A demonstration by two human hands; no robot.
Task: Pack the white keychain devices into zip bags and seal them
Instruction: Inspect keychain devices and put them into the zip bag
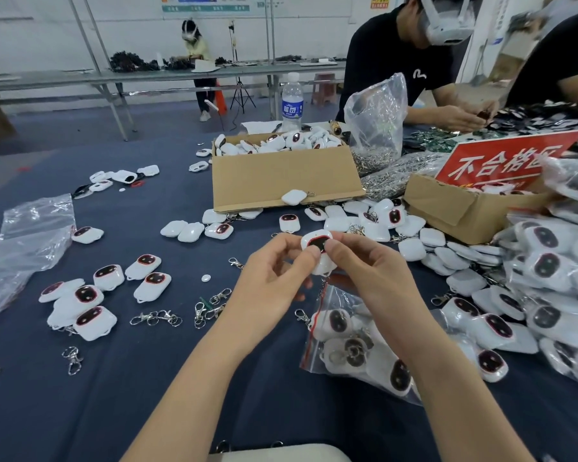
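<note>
Both hands hold one white keychain device (318, 242) with a dark, red-rimmed face above the table's middle. My left hand (274, 278) pinches its left edge with thumb and fingers. My right hand (367, 271) pinches its right side, thumb on the dark face. Just below my right hand lies a clear zip bag (354, 345) with a red strip along its left edge, holding several devices and key rings. Loose devices (90, 298) are scattered at left, and more devices (374, 221) are piled beyond the hands.
An open cardboard box (281, 175) full of devices stands behind, with a water bottle (292, 101) beyond it. Filled bags (554, 271) heap up at right beside a second box (464, 208) with a red sign. Metal clasps (211, 305) and empty plastic bags (24, 248) lie left. Another person works opposite.
</note>
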